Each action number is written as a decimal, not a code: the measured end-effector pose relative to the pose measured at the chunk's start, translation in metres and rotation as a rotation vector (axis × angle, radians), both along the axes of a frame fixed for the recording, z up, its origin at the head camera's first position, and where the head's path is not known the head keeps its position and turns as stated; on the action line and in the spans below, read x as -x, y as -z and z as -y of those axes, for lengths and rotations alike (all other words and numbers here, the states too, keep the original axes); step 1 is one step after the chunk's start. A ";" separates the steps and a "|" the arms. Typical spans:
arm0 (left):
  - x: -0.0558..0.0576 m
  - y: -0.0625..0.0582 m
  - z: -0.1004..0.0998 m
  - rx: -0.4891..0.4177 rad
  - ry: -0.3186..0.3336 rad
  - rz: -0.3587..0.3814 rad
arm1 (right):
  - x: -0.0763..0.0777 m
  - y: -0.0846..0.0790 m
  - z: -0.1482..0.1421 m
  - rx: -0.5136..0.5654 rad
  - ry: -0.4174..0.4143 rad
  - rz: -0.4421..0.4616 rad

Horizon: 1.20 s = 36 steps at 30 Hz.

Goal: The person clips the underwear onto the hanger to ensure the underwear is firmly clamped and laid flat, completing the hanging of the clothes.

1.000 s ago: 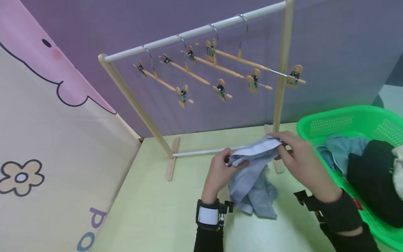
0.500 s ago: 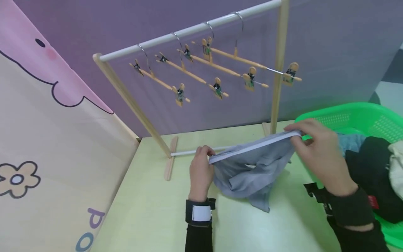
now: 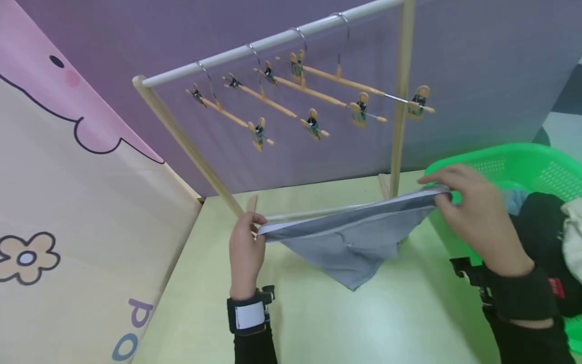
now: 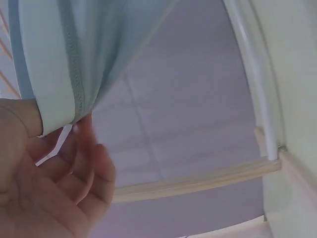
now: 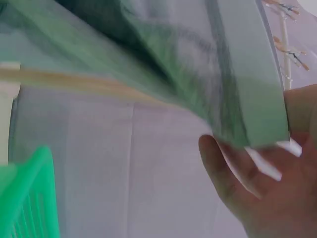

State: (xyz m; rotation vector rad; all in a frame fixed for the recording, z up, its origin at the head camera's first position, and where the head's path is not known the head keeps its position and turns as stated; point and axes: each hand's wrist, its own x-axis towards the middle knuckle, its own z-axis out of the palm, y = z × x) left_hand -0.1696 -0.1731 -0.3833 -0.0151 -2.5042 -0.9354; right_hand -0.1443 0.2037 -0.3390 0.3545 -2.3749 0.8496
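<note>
A grey-blue cloth garment is stretched between my two hands above the table, with its pale band along the top and a point of cloth drooping below. My left hand pinches the band's left end; the left wrist view shows thumb and fingers at the corner of the band. At the opposite end, my right hand pinches the band higher up, beside the green basket. In the right wrist view the cloth hangs from the right fingers. Its exact kind cannot be told.
Behind the garment stands a wooden rack with a white top rail. Several wooden clip hangers hang from it. A green basket of clothes stands at the right. A printed panel borders the table's left side.
The garment was bunched between my hands; now it is drawn out wide. My left hand has moved left and my right hand has moved right and up.
</note>
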 end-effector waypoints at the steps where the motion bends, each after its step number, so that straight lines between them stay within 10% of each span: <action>1: -0.001 -0.002 0.001 -0.021 0.014 -0.006 | 0.001 0.000 0.001 -0.025 -0.032 0.007; 8: -0.005 -0.014 -0.007 -0.303 0.195 0.026 | 0.006 0.007 0.013 -0.124 -0.185 0.113; 15: -0.011 -0.024 -0.011 -0.567 0.126 0.097 | 0.011 0.012 0.022 -0.139 -0.294 0.140; 21: -0.017 -0.029 -0.013 -0.624 0.128 0.099 | 0.011 0.018 0.037 -0.243 -0.362 0.219; 26: -0.023 -0.032 -0.016 -0.486 0.182 0.074 | 0.014 0.025 0.044 -0.321 -0.336 0.191; 36: -0.035 -0.026 -0.024 0.187 0.394 0.162 | 0.016 0.022 0.025 -0.144 0.012 0.036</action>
